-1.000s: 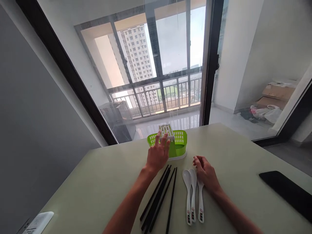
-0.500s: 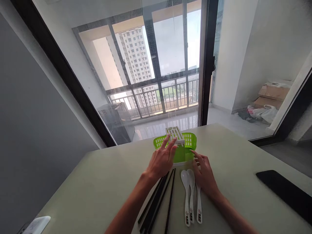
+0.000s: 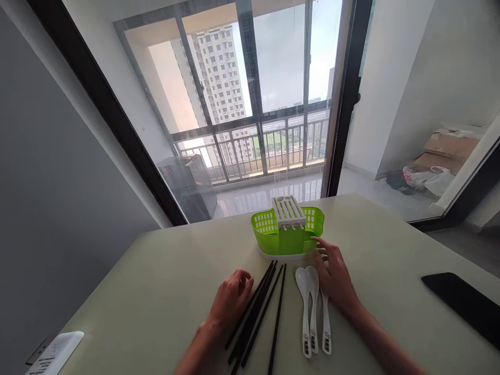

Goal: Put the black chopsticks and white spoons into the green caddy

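Observation:
A green plastic cutlery basket (image 3: 289, 240) with a white slotted top piece (image 3: 289, 211) stands upright on the table. My right hand (image 3: 334, 273) is open, its index finger stretched to the basket's front right side. Beneath that hand lies part of one white spoon (image 3: 326, 325); beside it are two more white spoons (image 3: 303, 307), bowls toward the basket. To their left lie several black chopsticks (image 3: 253, 315), loosely fanned. My left hand (image 3: 233, 291) hovers or rests just left of them, fingers loosely bent and thumb apart, with nothing visible in it.
A black flat object (image 3: 461, 307) lies on the table (image 3: 164, 291) at the right. At the lower left edge sits a white item with print (image 3: 58, 351). Past the far table edge are a glass door with a dark frame (image 3: 344, 104) and a balcony.
My left hand has left the basket's white top and come down toward me, beside the chopsticks. The right hand stays by the basket. The view has shifted slightly.

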The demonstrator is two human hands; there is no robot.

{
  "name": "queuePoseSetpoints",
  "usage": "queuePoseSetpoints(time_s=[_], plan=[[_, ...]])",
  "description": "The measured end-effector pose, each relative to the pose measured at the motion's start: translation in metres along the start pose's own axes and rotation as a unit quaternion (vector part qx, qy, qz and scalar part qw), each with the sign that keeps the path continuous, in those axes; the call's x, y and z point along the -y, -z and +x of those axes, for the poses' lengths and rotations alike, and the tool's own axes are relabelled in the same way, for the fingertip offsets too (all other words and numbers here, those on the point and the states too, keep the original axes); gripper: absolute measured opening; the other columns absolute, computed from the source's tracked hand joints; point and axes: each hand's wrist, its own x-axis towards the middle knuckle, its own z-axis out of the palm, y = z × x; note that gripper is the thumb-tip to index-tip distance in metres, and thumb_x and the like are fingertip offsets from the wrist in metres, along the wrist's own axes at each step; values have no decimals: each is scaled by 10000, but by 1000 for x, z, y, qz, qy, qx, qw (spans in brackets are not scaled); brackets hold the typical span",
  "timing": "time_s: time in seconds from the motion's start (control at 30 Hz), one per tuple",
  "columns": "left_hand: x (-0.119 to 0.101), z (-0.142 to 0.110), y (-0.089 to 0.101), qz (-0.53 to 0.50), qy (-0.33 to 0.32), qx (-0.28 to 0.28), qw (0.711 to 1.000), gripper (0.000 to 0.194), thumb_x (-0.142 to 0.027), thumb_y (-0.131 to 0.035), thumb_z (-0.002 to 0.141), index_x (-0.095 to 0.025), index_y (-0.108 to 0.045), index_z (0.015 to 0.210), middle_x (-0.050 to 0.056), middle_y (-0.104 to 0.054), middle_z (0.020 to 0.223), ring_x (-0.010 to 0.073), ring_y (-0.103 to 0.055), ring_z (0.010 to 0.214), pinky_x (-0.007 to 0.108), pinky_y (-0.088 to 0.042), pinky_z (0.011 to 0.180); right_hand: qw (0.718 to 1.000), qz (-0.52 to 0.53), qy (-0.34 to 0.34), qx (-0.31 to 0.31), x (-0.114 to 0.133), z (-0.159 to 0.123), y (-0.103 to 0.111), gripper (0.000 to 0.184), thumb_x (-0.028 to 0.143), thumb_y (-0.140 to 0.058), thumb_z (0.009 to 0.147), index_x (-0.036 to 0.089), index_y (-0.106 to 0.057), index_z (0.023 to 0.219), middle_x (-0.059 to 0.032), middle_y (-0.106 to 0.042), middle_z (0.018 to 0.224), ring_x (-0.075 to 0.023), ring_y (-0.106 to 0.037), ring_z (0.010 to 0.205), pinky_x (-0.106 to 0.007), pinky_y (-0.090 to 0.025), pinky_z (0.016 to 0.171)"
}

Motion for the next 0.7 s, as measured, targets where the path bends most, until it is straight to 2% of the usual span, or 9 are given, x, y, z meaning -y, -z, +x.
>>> queuePoseSetpoints(time_s=[0.1, 0.23, 0.3, 0.53, 0.7], plan=[[5, -5, -1, -1, -21, 25, 999, 310, -469, -448, 1003, -219, -620, 937, 18, -643, 798, 176, -593, 729, 317, -491, 731, 1000, -1, -1, 0, 1, -1, 1, 419, 477, -438, 1006, 276, -521, 1365, -99, -561, 1220, -240, -630, 1010, -436, -557, 862], [11, -6, -4, 0, -57, 20, 998, 247, -469, -643, 904, -223, -631, 913, 44, -697, 939, 212, -622, 892, 356, -500, 844, 1000, -4, -15, 2, 3, -3, 3, 422, 502, -445, 1006, 279, -520, 1357, -101, -561, 1244, -241, -624, 1038, -426, -568, 847], [16, -8, -5, -9, -60, 21, 998, 254, -468, -694, 873, -227, -632, 924, 37, -702, 953, 212, -624, 902, 355, -502, 849, 1000, -9, -15, 3, 3, -3, 4, 427, 507, -446, 1007, 278, -517, 1360, -109, -554, 1276, -247, -620, 1067, -415, -577, 828], [27, -10, 0, -40, -54, 28, 997, 234, -440, -738, 866, -233, -647, 928, 24, -688, 973, 203, -627, 942, 366, -489, 940, 1000, -27, -13, -10, 2, -3, 3, 433, 524, -460, 1001, 279, -529, 1351, -109, -583, 1255, -247, -645, 1055, -427, -578, 846], [28, -12, 10, -35, -31, 35, 998, 182, -412, -721, 883, -247, -674, 943, 23, -688, 999, 206, -628, 959, 347, -505, 915, 1000, -20, -22, -8, 2, -4, 3, 451, 538, -487, 985, 271, -531, 1347, -113, -600, 1245, -251, -647, 1046, -410, -588, 817]])
